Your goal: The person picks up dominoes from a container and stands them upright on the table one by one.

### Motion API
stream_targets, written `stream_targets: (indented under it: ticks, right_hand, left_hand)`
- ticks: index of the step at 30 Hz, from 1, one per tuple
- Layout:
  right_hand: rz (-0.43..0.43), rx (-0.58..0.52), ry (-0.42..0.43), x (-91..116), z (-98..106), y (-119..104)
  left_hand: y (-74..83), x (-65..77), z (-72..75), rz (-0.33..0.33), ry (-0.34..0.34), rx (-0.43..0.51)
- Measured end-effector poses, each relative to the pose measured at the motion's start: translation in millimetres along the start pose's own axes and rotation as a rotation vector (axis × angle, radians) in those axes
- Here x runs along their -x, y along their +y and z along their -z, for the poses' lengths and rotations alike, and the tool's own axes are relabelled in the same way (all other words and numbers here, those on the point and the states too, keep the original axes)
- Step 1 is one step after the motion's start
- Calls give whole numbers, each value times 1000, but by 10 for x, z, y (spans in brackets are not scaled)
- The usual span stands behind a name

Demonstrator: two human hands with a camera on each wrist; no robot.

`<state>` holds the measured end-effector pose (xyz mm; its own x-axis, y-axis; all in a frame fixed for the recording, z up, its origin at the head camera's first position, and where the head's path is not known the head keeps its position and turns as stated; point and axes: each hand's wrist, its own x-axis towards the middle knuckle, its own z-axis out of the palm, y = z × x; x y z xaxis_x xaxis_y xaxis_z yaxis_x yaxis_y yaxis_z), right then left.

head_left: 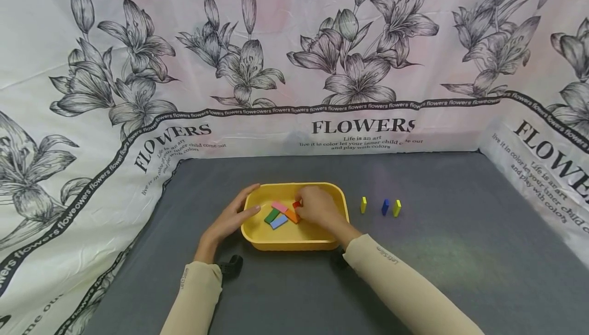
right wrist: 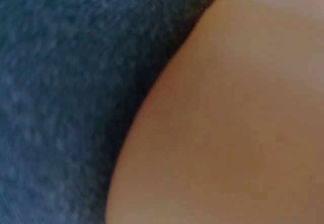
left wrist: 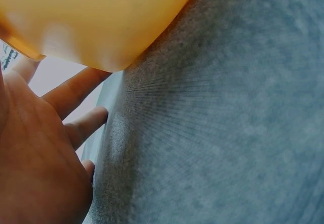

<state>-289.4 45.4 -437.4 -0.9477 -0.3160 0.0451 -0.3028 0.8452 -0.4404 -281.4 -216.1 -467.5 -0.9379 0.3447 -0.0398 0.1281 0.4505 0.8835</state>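
Note:
A yellow plastic tub (head_left: 294, 246) sits on the dark cloth. My left hand (head_left: 232, 218) holds its left end, thumb over the rim and fingers along the outside. In the left wrist view, the fingers of the left hand (left wrist: 43, 148) are spread beside the tub wall (left wrist: 101, 26). My right hand (head_left: 317, 206) is inside the tub, fingers curled, pinching a red block (head_left: 297, 204) that is partly hidden. Near it lie a pink block (head_left: 279, 206), an orange block (head_left: 292, 216), a green block (head_left: 271, 216) and a light blue block (head_left: 278, 222).
Right of the tub, a yellow block (head_left: 363, 205), a blue block (head_left: 385, 207) and another yellow block (head_left: 397, 208) stand upright on the cloth (head_left: 442, 273). A flower-printed curtain (head_left: 257, 135) bounds the back and sides. The tub wall fills most of the right wrist view (right wrist: 228, 133).

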Motion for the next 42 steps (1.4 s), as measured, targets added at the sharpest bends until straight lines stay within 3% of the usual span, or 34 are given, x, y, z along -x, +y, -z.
stream_targets:
  ticks: [12,22,28,42]
  right_hand:
    - [-2,94,-35,6,-1,-29]
    - [20,242,-100,24,69,-53]
    - [20,315,-144,51,104,-87]
    - [71,296,-155,82,172,-24]
  left_hand:
    - [-10,6,-24,16,4,7]
    - [-21,8,-25,18,16,7]
    - [-46,-2,-24,-29,-3,15]
    - [-44,-18,-1,-27,-5,27]
